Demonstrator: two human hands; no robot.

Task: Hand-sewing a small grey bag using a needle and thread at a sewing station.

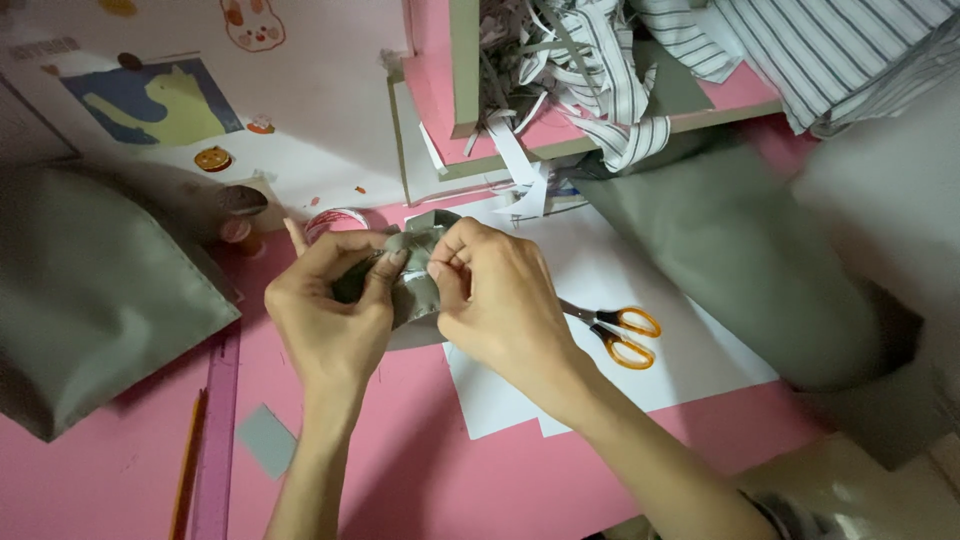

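Small grey-green cloth piece [415, 275], crumpled and folded, pinched between both hands above the pink table, edges bunched.

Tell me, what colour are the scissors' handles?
Orange, on the scissors lying on white paper; head view.

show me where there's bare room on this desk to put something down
Bare pink desk lies between the small grey square and the white paper. More lies lower left, below the grey-green fabric. It is crowded up top: striped cloth and paper strips, tape roll, scissors, both hands on the folded fabric piece.
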